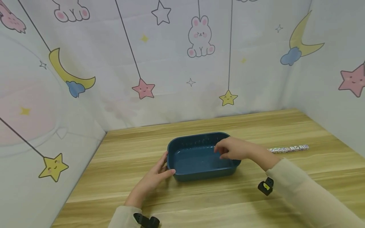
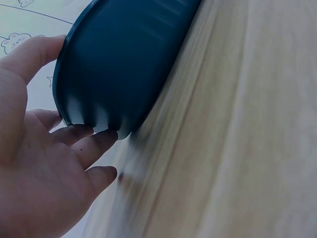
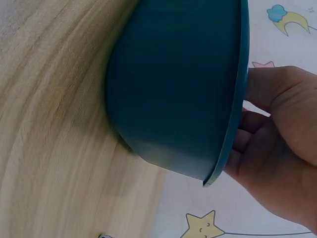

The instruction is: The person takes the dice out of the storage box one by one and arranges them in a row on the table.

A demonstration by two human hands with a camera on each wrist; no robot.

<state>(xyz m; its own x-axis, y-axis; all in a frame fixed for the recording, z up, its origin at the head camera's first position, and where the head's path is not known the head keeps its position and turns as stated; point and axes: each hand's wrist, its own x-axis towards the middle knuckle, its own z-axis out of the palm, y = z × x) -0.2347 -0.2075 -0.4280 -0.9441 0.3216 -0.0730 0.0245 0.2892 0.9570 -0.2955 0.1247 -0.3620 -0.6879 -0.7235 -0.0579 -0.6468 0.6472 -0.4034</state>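
Note:
A dark teal rectangular plastic basin [image 1: 199, 174] with rounded corners sits on the wooden table. My left hand [image 1: 154, 177] holds its left end, thumb on the rim by the near corner. In the left wrist view, the fingertips [image 2: 106, 139] of that hand lie against the outer wall. Over the basin's right side reaches my right hand [image 1: 236, 148], fingers bent downward above the inside, with a gap between thumb and forefinger. Nothing shows in that gap. From the right wrist view, the basin's wall [image 3: 173, 89] hides the fingertips of the right hand [image 3: 282, 134].
A slim white rod with a colourful print [image 1: 289, 148] lies on the table [image 1: 137, 142] to the right, partly behind the right forearm. Behind the table hangs a pale curtain [image 1: 171, 63] with rabbits, stars and moons. Each wrist carries a small black camera strap [image 1: 265, 186].

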